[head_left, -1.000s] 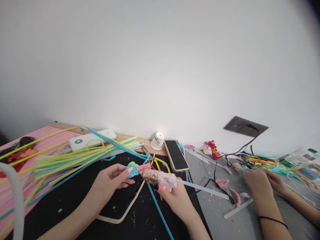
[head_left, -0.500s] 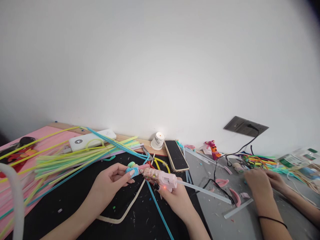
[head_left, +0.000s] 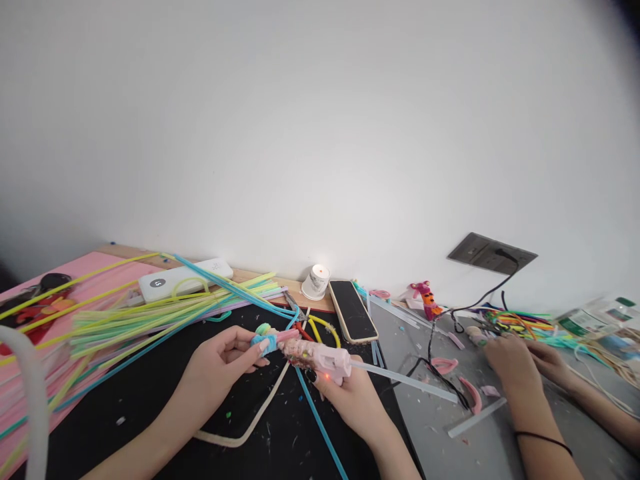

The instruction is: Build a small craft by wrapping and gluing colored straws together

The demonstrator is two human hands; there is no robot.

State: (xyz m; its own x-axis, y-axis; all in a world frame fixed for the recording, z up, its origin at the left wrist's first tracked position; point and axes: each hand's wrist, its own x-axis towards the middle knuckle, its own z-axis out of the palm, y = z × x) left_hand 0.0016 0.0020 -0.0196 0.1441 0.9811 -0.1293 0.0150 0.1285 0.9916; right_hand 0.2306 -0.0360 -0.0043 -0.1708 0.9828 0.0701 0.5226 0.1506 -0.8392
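Observation:
My left hand [head_left: 235, 353] is closed, pinching a small pipe-cleaner piece [head_left: 265, 342] in blue, green and pink. Wrapped around a pink hot glue gun [head_left: 334, 360] is my right hand [head_left: 350, 397]; a red light glows near its thumb. The gun's residue-covered nozzle end points left and meets the piece, though I cannot tell whether the tip touches it. Out of the gun's rear sticks a long translucent glue stick [head_left: 410, 381]. Beneath both hands are a black mat [head_left: 270, 427], a bent cream pipe cleaner [head_left: 245, 440] and a blue pipe cleaner [head_left: 320, 427].
Pastel pipe cleaners [head_left: 150, 320] and a white power bank [head_left: 185, 280] lie at left. A paper cup [head_left: 316, 282] and a phone [head_left: 353, 311] sit near the wall. Right, a co-worker's hands [head_left: 515, 360] work near a black cord [head_left: 431, 347] and a loose glue stick [head_left: 477, 418].
The glue gun has shifted slightly left, toward the pipe-cleaner piece. My left hand stays nearly still. The co-worker's hands have moved a little to the left.

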